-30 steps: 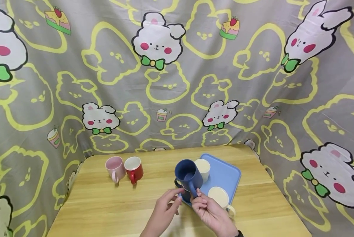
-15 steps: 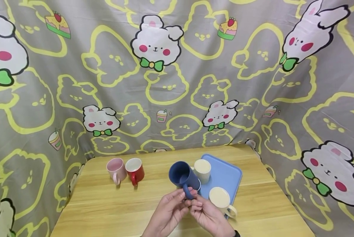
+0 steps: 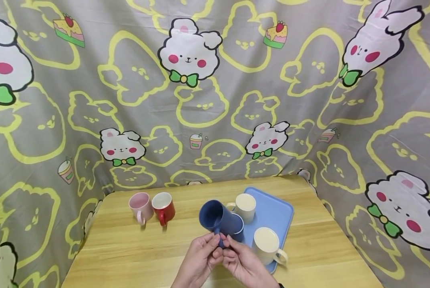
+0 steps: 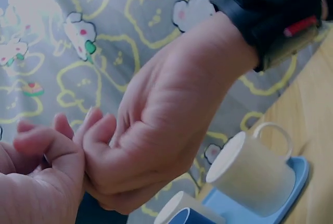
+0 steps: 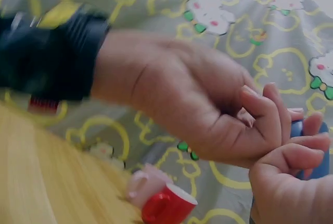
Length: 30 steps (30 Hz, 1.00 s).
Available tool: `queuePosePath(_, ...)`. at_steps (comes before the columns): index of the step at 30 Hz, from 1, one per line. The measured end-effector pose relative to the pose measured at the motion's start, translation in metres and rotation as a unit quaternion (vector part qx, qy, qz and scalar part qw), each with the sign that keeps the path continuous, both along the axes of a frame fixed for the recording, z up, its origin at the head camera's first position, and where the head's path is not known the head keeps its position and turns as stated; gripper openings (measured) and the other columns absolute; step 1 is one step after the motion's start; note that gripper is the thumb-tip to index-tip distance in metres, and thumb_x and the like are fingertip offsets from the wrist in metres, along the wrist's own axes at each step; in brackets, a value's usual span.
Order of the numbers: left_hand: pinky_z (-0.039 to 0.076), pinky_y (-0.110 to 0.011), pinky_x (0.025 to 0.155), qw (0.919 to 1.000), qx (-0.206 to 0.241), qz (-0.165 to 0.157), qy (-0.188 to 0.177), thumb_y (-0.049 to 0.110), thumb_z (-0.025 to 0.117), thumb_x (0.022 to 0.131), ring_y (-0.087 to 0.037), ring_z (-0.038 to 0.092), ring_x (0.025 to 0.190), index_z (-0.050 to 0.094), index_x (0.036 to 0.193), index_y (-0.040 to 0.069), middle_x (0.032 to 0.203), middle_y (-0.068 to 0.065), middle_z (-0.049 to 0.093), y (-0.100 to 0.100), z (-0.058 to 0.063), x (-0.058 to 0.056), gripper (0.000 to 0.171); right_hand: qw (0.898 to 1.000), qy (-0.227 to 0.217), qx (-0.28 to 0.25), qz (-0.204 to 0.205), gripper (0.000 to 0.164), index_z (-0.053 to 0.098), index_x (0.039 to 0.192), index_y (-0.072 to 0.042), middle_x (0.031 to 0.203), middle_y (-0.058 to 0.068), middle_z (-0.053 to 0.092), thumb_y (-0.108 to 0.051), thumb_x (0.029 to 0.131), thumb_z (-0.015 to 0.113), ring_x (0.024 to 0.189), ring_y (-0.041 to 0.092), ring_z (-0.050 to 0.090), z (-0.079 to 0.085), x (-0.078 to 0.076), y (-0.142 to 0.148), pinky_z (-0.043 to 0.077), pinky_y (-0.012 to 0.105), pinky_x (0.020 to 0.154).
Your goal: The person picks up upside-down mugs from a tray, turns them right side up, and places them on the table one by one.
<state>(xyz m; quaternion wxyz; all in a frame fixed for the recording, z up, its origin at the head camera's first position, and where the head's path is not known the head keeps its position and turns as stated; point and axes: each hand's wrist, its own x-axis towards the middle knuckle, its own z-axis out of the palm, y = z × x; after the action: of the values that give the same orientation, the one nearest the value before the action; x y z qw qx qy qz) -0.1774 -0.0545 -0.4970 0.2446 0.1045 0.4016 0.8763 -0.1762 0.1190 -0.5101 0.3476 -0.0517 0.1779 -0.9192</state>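
A dark blue mug (image 3: 222,220) is held tilted above the table, its mouth turned to the left and up. My left hand (image 3: 198,256) pinches its handle from the left. From the other side, my right hand (image 3: 245,260) grips the same handle, and the fingers of both hands meet there, hiding most of it. Behind the held mug, a second blue mug (image 3: 239,230) with a pale rim is partly covered. In the left wrist view, my right hand (image 4: 161,114) wears a dark wrist strap; little of the held mug shows.
A blue tray (image 3: 276,208) lies on the right of the wooden table (image 3: 128,256). On it are a rear cream mug (image 3: 246,208) and a front cream mug (image 3: 266,242). A pink mug (image 3: 143,208) and a red mug (image 3: 166,211) stand at the back left.
The held blue mug has shifted left and down and leans further left. My left hand, earlier apart from the handle, now pinches it alongside my right hand.
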Motion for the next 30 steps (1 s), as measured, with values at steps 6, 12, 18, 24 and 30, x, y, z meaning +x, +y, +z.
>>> queuePosePath(6,0.036,-0.012,0.058,0.9998,-0.008,0.004,-0.02,0.017,0.051,0.108,-0.001,0.045,0.068,0.058,0.108,0.001,0.096,-0.003,0.062,-0.011,-0.002,-0.001,0.018,0.959,0.099,0.253,-0.077,0.031,0.064,0.112,-0.007,0.094,-0.002,0.066,-0.019,0.112,0.036,0.079,0.005,0.061,-0.004,0.0,-0.005,0.047,0.019,0.073)
queuePosePath(12,0.034,-0.014,0.056,0.9951,-0.076,0.064,0.003,0.017,0.056,0.106,-0.002,0.042,0.066,0.061,0.104,0.0,0.092,-0.003,0.064,-0.023,-0.003,-0.009,0.018,0.758,0.266,0.554,-0.219,0.018,0.06,0.114,0.005,0.095,0.011,0.069,-0.006,0.103,0.053,0.076,0.012,0.062,-0.007,-0.004,-0.005,0.049,0.022,0.065)
queuePosePath(18,0.034,-0.014,0.053,0.9791,-0.154,0.132,0.014,0.012,0.057,0.105,-0.003,0.044,0.063,0.062,0.103,-0.007,0.087,-0.004,0.067,-0.039,-0.017,-0.023,0.02,0.498,0.364,0.715,-0.329,0.013,0.069,0.098,-0.01,0.089,-0.001,0.072,0.001,0.093,0.065,0.079,0.011,0.065,-0.007,-0.008,0.013,0.051,0.026,0.066)
queuePosePath(24,0.035,-0.014,0.053,0.9696,-0.189,0.155,0.013,0.009,0.054,0.106,-0.004,0.045,0.064,0.061,0.103,-0.011,0.085,-0.005,0.065,-0.053,-0.042,-0.046,0.021,0.376,0.342,0.784,-0.357,0.012,0.07,0.096,-0.008,0.089,0.003,0.068,0.001,0.091,0.065,0.081,0.02,0.067,-0.007,-0.013,0.046,0.053,0.04,0.071)
queuePosePath(30,0.038,-0.013,0.053,0.9605,-0.214,0.176,0.024,0.01,0.054,0.106,-0.004,0.047,0.066,0.064,0.1,-0.006,0.085,-0.005,0.065,-0.064,-0.071,-0.073,0.019,0.365,0.282,0.827,-0.321,0.017,0.069,0.107,-0.002,0.099,0.014,0.069,-0.005,0.095,0.057,0.088,0.03,0.068,-0.002,-0.016,0.078,0.054,0.047,0.07)
